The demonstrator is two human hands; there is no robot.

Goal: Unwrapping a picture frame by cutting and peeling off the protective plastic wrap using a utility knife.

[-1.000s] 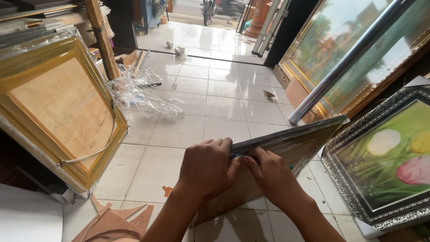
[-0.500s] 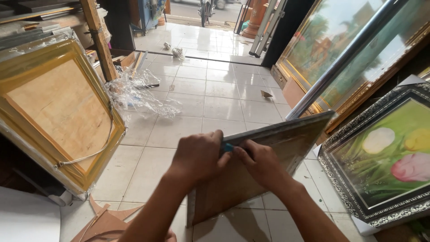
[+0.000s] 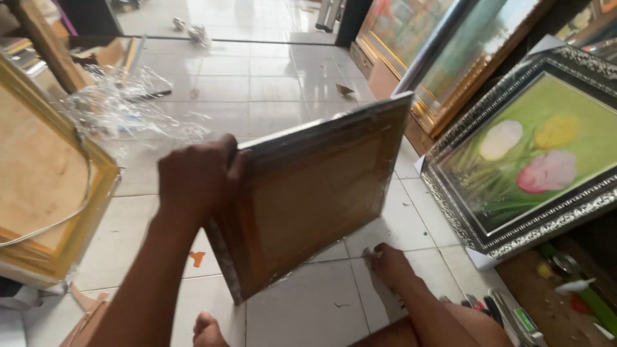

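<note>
A brown framed picture (image 3: pixel 308 193) wrapped in clear film stands tilted on the white tiled floor, its back side toward me. My left hand (image 3: pixel 196 177) grips its upper left corner and holds it up. Low on the right, my right hand (image 3: pixel 385 263) rests on the floor tile beside the frame's lower right corner, fingers bent, holding nothing that I can make out. My bare foot (image 3: pixel 209 331) shows at the bottom edge below the frame.
A gold frame (image 3: pixel 51 186) with a hanging wire leans at the left. Crumpled clear plastic (image 3: pixel 122 109) lies on the tiles behind. A tulip painting in a dark ornate frame (image 3: pixel 533 154) and larger framed paintings (image 3: pixel 450 58) line the right. Small tools (image 3: pixel 514 311) lie at the lower right.
Both hands were together on the frame's top edge. Now the right hand has dropped to the floor, and the left hand alone has tipped the frame more upright, back facing me.
</note>
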